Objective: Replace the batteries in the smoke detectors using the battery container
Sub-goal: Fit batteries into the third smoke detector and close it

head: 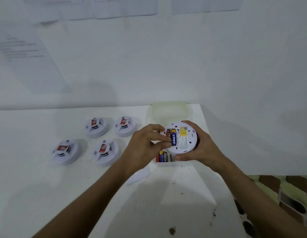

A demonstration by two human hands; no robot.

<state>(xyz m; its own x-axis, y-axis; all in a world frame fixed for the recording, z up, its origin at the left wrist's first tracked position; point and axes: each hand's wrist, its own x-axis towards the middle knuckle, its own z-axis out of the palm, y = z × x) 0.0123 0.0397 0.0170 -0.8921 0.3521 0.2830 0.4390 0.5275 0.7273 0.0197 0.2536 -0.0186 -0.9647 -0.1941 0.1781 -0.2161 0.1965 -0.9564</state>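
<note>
I see the white counter (46, 186) filling the lower frame, with four detectors (66, 152) sitting face up in a two-by-two block at centre left, well apart from my hands. At centre right my right hand (199, 146) wraps the rim of a fifth detector (181, 137), held back side up over the battery container (166, 158), whose loose cells show just below it. A pale lid (169, 112) lies beyond, toward the wall. My left hand (145, 145) comes in from the left, its fingertips (166, 139) pinching a blue battery (173, 139) that lies in the open bay on the detector's left side. The battery's long axis runs roughly up and down the frame, in line with the bay. Since the left hand is the nearer one and already on it, I judge that the coming move is to press or lift along that axis. I cannot tell whether the cell is fully seated.
</note>
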